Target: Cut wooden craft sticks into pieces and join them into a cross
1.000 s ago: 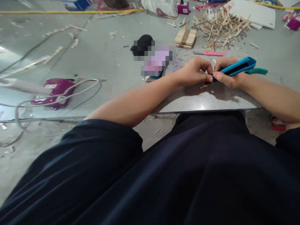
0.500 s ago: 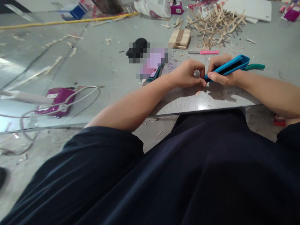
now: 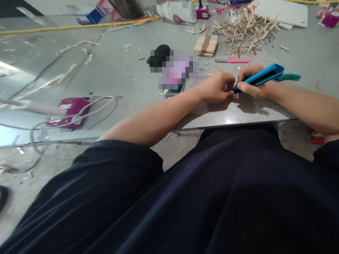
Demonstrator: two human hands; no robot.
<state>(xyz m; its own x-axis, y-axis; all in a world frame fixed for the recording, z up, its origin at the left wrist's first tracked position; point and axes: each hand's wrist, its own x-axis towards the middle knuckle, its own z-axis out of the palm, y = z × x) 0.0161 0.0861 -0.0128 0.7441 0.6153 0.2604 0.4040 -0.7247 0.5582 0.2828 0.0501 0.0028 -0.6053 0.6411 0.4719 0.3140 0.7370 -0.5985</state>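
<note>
Just inside the near edge of the bench point(image 3: 132, 77): right hand point(image 3: 258, 91) gripping blue tool point(image 3: 262, 75); left hand point(image 3: 215, 86), fingers closed, at its tip.

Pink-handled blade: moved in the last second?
No. The pink-handled blade keeps its place to the right and on the near side of the stick bundle; only the camera view has shifted.

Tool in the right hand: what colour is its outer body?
The tool is bright blue, best seen in the head view.
</note>
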